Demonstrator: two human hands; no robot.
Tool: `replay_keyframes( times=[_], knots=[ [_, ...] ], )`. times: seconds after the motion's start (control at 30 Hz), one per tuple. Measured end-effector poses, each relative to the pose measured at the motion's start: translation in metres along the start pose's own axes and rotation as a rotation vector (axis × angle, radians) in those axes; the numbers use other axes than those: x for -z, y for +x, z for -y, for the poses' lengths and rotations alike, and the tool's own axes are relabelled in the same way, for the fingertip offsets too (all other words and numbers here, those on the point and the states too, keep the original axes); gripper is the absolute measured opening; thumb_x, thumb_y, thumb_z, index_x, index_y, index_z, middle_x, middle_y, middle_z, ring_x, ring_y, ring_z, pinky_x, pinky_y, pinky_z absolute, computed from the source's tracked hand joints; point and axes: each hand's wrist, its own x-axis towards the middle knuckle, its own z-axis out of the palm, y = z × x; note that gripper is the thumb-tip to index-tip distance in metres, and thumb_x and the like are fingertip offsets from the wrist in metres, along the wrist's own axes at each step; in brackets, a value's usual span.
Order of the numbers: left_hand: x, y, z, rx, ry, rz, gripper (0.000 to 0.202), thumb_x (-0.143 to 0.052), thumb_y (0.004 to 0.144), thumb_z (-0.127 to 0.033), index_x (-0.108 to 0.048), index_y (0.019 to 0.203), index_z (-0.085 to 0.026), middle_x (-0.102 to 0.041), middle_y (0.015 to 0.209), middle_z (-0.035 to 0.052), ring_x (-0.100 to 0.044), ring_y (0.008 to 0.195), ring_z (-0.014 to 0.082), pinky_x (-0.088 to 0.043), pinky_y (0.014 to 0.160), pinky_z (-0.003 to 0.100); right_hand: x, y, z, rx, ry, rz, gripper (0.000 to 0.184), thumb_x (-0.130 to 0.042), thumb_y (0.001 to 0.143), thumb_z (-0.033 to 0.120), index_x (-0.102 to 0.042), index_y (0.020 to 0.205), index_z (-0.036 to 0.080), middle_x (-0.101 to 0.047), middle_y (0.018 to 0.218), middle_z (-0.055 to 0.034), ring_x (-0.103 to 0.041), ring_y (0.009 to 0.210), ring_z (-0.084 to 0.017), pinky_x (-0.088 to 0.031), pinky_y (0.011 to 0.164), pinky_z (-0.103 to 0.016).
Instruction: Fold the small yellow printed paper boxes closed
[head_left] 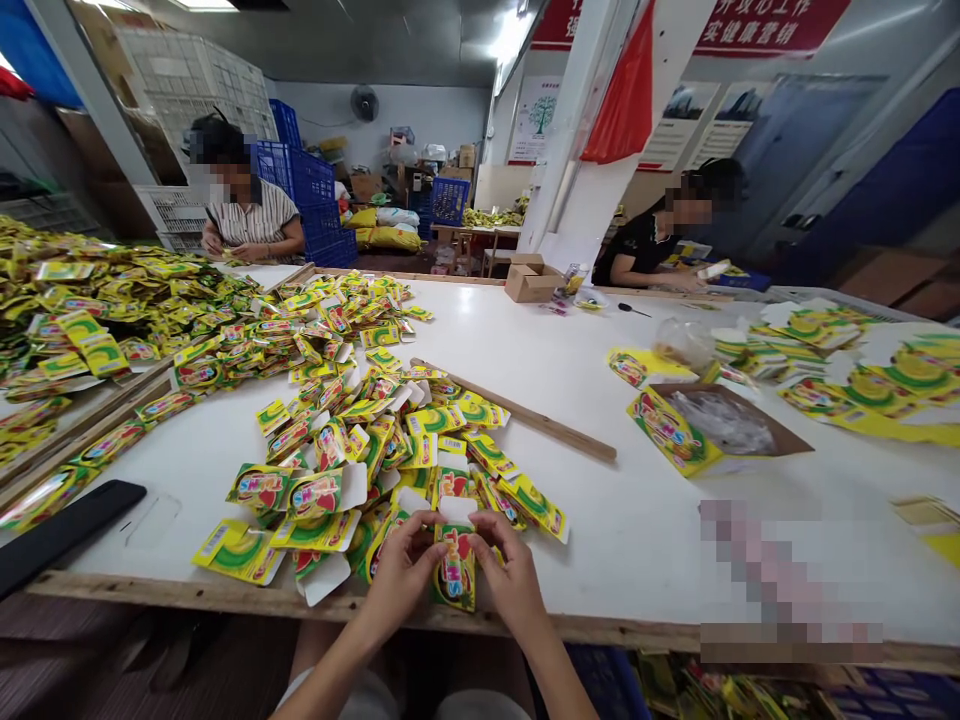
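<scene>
Between my two hands a small yellow and green printed box [454, 568] stands near the front edge of the table, its white top flap [457, 510] raised. My left hand [405, 565] pinches the box's left side near the top, thumb and fingers closed on it. On the opposite side, my right hand [508, 570] grips the upper right edge with bent fingers. Just beyond my hands spreads a loose pile of similar small boxes [337, 440], several with white flaps sticking out. Whether the held box contains anything is hidden.
A wooden stick [540, 418] lies right of the pile. An opened display carton [671, 435] holds clear plastic. A black flat object [71, 530] lies at left. More packets [142, 300] are heaped beyond a wooden strip. Two people [251, 215] sit across the table, near a brown carton [531, 280].
</scene>
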Motion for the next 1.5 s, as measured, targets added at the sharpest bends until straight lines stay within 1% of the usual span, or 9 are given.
replay_keyframes(
  times=[0.27,0.33,0.4,0.5,0.67,0.9,1.13,1.3,1.5],
  knots=[
    [-0.006,0.007,-0.006,-0.031,-0.064,-0.020,0.021,-0.066,0.081,-0.036,-0.064,0.094,-0.019,-0.068,0.095,0.0050,-0.065,0.089,0.0202,-0.052,0.081,0.030,0.001,0.007,0.007,-0.016,-0.022,0.037,0.027,-0.052,0.091,0.042,-0.060,0.079,0.019,-0.062,0.072,-0.0023,-0.059,0.069,-0.018,-0.048,0.063,-0.025],
    [-0.010,0.008,-0.009,-0.047,-0.116,-0.008,0.028,-0.066,0.082,-0.035,-0.060,0.105,-0.021,-0.068,0.099,0.0059,-0.066,0.090,0.0203,-0.052,0.083,0.032,0.003,0.006,0.005,-0.044,0.050,0.022,0.025,-0.054,0.089,0.043,-0.060,0.087,0.019,-0.063,0.076,-0.0029,-0.060,0.070,-0.018,-0.050,0.065,-0.026],
    [-0.013,0.010,-0.012,-0.064,-0.144,0.014,0.039,-0.064,0.083,-0.034,-0.053,0.119,-0.023,-0.067,0.106,0.0073,-0.066,0.095,0.0212,-0.051,0.087,0.035,0.005,0.004,0.002,-0.064,0.144,0.013,0.029,-0.055,0.089,0.043,-0.057,0.107,0.021,-0.066,0.086,-0.0047,-0.064,0.078,-0.020,-0.053,0.072,-0.029],
    [-0.014,0.013,-0.015,-0.058,-0.056,0.056,0.035,-0.060,0.085,-0.035,-0.057,0.117,-0.022,-0.068,0.106,0.0083,-0.065,0.098,0.0226,-0.050,0.090,0.037,0.007,0.004,-0.001,-0.067,0.180,0.040,0.039,-0.055,0.089,0.042,-0.053,0.123,0.021,-0.068,0.098,-0.0081,-0.066,0.089,-0.022,-0.053,0.081,-0.034],
    [-0.012,0.015,-0.014,-0.075,0.090,0.037,0.023,-0.058,0.086,-0.037,-0.068,0.096,-0.018,-0.070,0.094,0.0070,-0.065,0.090,0.0223,-0.050,0.084,0.033,0.010,0.005,0.005,-0.009,0.024,0.040,0.024,-0.057,0.088,0.039,-0.068,0.096,0.019,-0.069,0.100,-0.0092,-0.064,0.096,-0.025,-0.052,0.084,-0.035],
    [-0.011,0.013,-0.016,-0.052,0.090,0.013,0.022,-0.062,0.083,-0.036,-0.069,0.093,-0.017,-0.069,0.083,0.0062,-0.064,0.079,0.0205,-0.050,0.073,0.030,0.003,0.006,0.026,-0.019,-0.046,0.001,0.022,-0.060,0.085,0.040,-0.068,0.086,0.019,-0.071,0.084,-0.0064,-0.066,0.078,-0.021,-0.053,0.070,-0.029],
    [-0.017,0.019,-0.019,-0.030,0.117,-0.099,0.020,-0.063,0.081,-0.036,-0.067,0.085,-0.017,-0.062,0.068,0.0004,-0.054,0.058,0.0138,-0.041,0.055,0.023,-0.002,0.015,0.026,-0.073,-0.017,-0.016,0.020,-0.058,0.084,0.038,-0.064,0.083,0.019,-0.067,0.074,-0.0036,-0.062,0.067,-0.019,-0.051,0.061,-0.028],
    [-0.013,0.018,-0.016,-0.042,0.096,-0.063,0.019,-0.062,0.082,-0.035,-0.068,0.084,-0.017,-0.066,0.074,0.0024,-0.060,0.070,0.0175,-0.046,0.065,0.025,0.001,0.012,0.024,-0.071,-0.003,-0.009,0.021,-0.057,0.085,0.040,-0.063,0.081,0.019,-0.065,0.073,-0.0030,-0.062,0.066,-0.019,-0.050,0.061,-0.028],
    [-0.010,0.007,-0.004,-0.066,0.114,0.008,0.022,-0.062,0.084,-0.035,-0.070,0.098,-0.018,-0.069,0.084,0.0054,-0.064,0.078,0.0198,-0.051,0.071,0.029,-0.006,0.000,0.015,-0.063,0.033,-0.004,0.026,-0.058,0.086,0.043,-0.067,0.094,0.020,-0.070,0.092,-0.0067,-0.066,0.086,-0.023,-0.053,0.074,-0.030]
  ],
)
